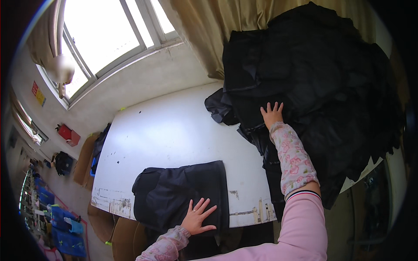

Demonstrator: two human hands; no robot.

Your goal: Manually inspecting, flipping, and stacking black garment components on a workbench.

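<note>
Since the folded black cloth (pixel 167 191) in the head view looks like limp fabric, it should handle as something soft, fairly light and not fragile, apt to slump or crease if lifted by one corner; a broad hold beneath two opposite sides would seem best, with its straight right edge the cleanest place to pinch. The large black cloth pile (pixel 331 74) would probably be heavy taken whole, and its layers may slide over one another, so a single piece is better grasped by a loose edge on the left. In looks, the folded black cloth is dull and roughly rectangular, rounded at its upper left corner, with shallow wrinkles across the top; how many layers it has, I cannot tell. It lies at the near side of the white tabletop (pixel 156 130), its lower part overhanging the edge. The large black cloth pile is a deep heap with ragged borders, covering the tabletop's right part below the gold curtain (pixel 202 39). The left hand (pixel 198 219) lies flat on the folded black cloth, near its lower right, fingers spread wide and gripping nothing. The right hand (pixel 272 115), at arm's length, is likewise fanned out, palm down against the pile's left part.
</note>
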